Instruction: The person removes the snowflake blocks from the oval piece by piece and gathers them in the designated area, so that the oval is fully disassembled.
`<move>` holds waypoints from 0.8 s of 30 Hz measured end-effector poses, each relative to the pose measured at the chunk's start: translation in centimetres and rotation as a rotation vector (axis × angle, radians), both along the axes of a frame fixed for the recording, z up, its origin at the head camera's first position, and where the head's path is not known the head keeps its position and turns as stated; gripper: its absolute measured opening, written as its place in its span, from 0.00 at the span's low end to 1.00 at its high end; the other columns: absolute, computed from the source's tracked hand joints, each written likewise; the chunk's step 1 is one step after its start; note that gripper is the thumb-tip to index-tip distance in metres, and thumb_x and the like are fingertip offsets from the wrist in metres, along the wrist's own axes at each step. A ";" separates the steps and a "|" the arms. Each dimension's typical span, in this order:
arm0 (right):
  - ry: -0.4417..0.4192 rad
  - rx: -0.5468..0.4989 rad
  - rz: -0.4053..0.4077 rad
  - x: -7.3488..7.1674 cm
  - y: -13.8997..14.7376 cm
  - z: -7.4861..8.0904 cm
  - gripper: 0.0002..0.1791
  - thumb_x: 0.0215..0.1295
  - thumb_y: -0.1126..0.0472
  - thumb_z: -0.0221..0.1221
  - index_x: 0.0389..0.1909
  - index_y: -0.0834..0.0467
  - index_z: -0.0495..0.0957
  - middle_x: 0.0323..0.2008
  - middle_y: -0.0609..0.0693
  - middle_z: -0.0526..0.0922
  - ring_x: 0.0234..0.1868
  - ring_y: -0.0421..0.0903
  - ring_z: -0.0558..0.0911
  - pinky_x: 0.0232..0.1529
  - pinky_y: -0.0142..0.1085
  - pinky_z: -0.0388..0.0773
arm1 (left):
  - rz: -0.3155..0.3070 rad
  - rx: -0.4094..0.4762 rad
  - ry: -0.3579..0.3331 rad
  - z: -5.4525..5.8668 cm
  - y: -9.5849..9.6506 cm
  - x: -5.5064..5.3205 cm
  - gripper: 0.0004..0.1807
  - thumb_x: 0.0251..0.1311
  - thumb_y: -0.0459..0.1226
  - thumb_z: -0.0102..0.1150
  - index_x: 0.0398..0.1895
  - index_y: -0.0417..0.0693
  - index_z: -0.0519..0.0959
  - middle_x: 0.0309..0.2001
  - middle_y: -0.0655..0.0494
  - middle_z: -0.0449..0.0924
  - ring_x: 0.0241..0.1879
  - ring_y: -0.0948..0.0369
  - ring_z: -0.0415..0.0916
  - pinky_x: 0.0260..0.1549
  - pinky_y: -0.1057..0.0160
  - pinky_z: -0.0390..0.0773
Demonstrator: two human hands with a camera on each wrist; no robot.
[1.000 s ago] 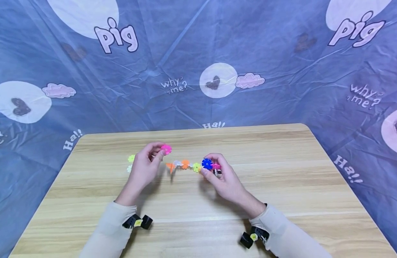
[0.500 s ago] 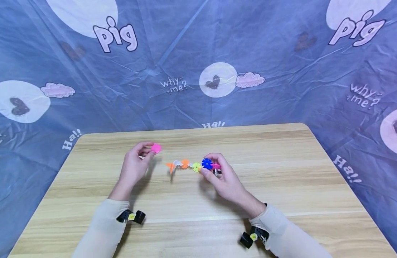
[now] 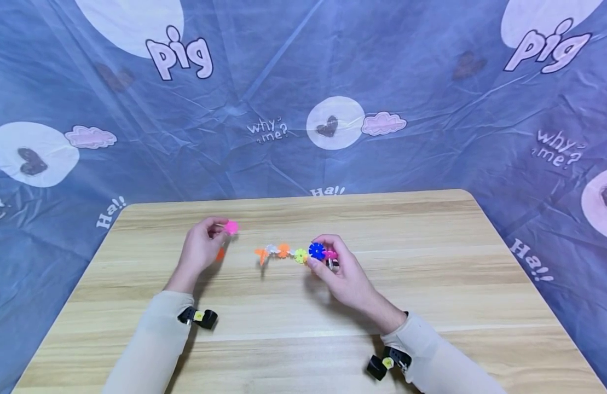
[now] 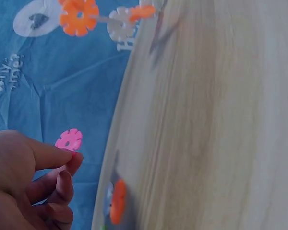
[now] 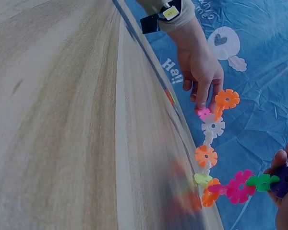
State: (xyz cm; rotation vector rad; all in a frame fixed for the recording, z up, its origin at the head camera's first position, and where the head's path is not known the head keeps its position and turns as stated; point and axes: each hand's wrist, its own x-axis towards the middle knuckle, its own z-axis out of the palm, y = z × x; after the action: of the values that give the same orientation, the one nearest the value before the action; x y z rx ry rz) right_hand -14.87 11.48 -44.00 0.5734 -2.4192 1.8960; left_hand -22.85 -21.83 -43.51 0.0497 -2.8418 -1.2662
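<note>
My left hand [image 3: 197,251] pinches a pink snowflake disc [image 3: 231,227] between thumb and fingertips, above the table's left half. In the left wrist view the slotted rim of this pink disc [image 4: 69,139] sticks up past the thumb. My right hand [image 3: 350,276] grips a dark blue snowflake disc [image 3: 316,250]. From it runs a chain of interlocked discs, with green [image 5: 263,182], magenta [image 5: 240,187], yellow, white [image 5: 213,126] and orange pieces [image 5: 206,156]. Its far end, an orange disc [image 3: 261,255], reaches left toward my left hand, apart from the pink disc.
A loose orange disc [image 3: 220,254] lies on the wooden table [image 3: 293,350] below my left hand, with a whitish piece [image 4: 108,196] beside it in the left wrist view. A blue printed cloth [image 3: 264,65] hangs behind the table's far edge.
My left hand has moved left with the pink disc. The loose orange disc now shows beside it, while the yellow and white discs at far left are hidden. My right hand has stayed still.
</note>
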 end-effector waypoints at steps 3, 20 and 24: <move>-0.003 0.000 0.000 0.1 0.0 0.0 0.22 0.75 0.64 0.65 0.65 0.61 0.72 0.44 0.56 0.82 0.40 0.42 0.84 0.41 0.34 0.87 | -0.009 -0.025 -0.021 -0.4 -0.1 -0.4 0.18 0.75 0.30 0.60 0.65 0.38 0.81 0.52 0.38 0.87 0.44 0.51 0.81 0.35 0.68 0.78; -0.014 0.000 -0.004 0.3 -0.1 0.3 0.23 0.75 0.64 0.65 0.65 0.63 0.71 0.45 0.57 0.82 0.41 0.42 0.83 0.42 0.34 0.87 | -0.065 -0.203 -0.078 -1.1 0.1 -1.5 0.17 0.75 0.31 0.57 0.62 0.40 0.84 0.50 0.40 0.88 0.46 0.47 0.82 0.48 0.47 0.81; -0.018 0.003 -0.006 0.3 -0.1 0.3 0.23 0.75 0.64 0.65 0.66 0.63 0.71 0.45 0.57 0.82 0.42 0.43 0.83 0.41 0.34 0.87 | -0.066 -0.219 -0.074 -1.1 0.1 -1.6 0.16 0.74 0.30 0.57 0.61 0.38 0.84 0.48 0.41 0.87 0.44 0.48 0.81 0.48 0.48 0.80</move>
State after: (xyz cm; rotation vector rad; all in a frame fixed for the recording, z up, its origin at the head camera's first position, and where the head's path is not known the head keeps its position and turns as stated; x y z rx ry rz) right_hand -14.58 11.35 -43.71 0.5512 -2.4325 1.9043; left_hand -24.43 -21.69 -44.64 -0.0030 -3.0505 -0.9736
